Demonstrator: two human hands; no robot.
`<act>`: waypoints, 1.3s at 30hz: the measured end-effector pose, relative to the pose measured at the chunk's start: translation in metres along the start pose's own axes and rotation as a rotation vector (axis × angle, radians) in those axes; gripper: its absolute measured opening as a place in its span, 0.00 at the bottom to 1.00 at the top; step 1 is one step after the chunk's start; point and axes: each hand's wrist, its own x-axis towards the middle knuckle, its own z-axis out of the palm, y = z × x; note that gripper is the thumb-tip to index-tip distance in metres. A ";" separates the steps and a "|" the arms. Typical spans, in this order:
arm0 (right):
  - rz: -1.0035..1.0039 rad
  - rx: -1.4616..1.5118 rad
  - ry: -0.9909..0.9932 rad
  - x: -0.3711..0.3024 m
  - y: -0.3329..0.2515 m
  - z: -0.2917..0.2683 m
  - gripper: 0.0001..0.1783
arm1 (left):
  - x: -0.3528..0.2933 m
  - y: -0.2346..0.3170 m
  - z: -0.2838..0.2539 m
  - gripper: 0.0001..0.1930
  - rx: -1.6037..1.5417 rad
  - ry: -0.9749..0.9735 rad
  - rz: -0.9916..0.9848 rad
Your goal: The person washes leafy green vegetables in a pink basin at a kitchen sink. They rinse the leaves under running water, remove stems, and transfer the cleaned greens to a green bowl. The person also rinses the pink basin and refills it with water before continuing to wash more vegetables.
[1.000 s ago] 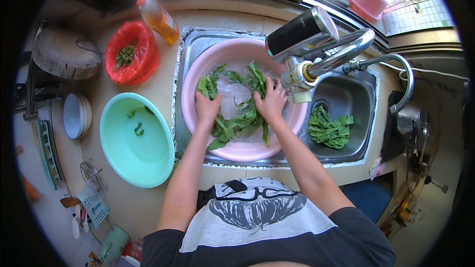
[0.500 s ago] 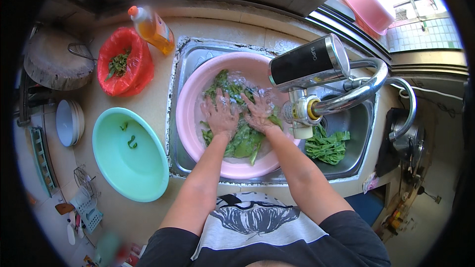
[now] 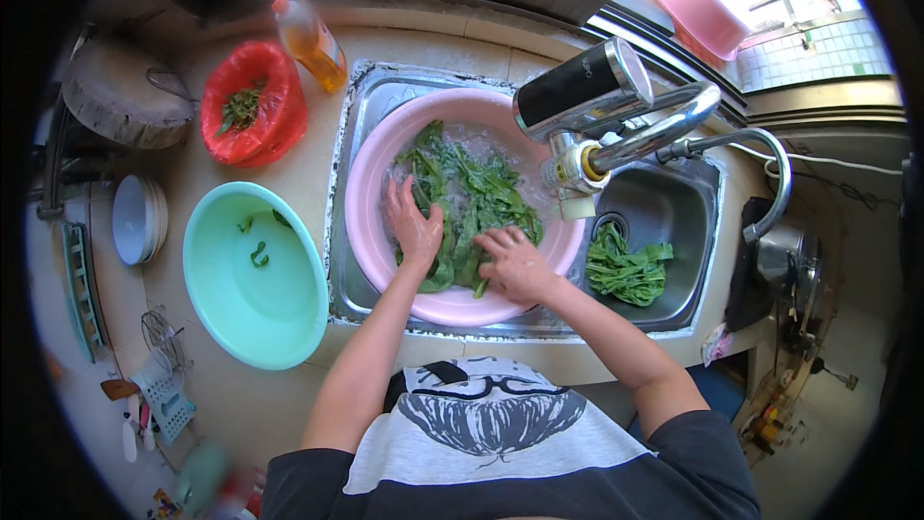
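A pink basin (image 3: 361, 221) of water stands in the left bowl of the sink, with long green leafy vegetables (image 3: 491, 183) floating in it. Against the basin's left side, my left hand (image 3: 416, 228) has its fingers spread beside the leaves and holds nothing. My right hand (image 3: 518, 267) is over the near right part of the basin. Its fingers are apart and slightly bent, touching the leaves without closing round them. More leafy greens (image 3: 628, 268) lie in a heap in the right sink bowl (image 3: 674, 217).
A chrome faucet with a black body (image 3: 577, 87) reaches over the basin's right side. To the left stand a mint-green basin (image 3: 255, 313) with a few leaf scraps, a red plastic bag (image 3: 289, 125) of trimmings, an orange liquid bottle (image 3: 318, 53) and stacked bowls (image 3: 135, 221).
Both hands have drawn back toward me from the middle of the basin, the right one most. The leaves, pressed under water before, now lie spread at the surface.
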 end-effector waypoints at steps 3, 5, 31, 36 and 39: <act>0.054 -0.031 0.012 -0.001 -0.003 0.000 0.13 | -0.011 -0.005 0.000 0.37 0.000 -0.086 -0.135; 0.263 0.351 0.165 0.009 0.005 -0.002 0.08 | -0.010 -0.010 -0.002 0.37 -0.040 -0.140 -0.148; 0.790 0.661 0.482 0.091 0.044 0.037 0.30 | -0.007 0.037 0.038 0.34 -0.366 -0.277 -0.278; 0.482 1.404 0.588 0.078 0.001 -0.014 0.28 | -0.030 0.088 -0.019 0.33 -0.774 -0.185 -0.144; 0.385 1.270 0.585 0.057 -0.038 -0.067 0.26 | -0.033 0.129 -0.071 0.30 -0.804 -0.154 -0.056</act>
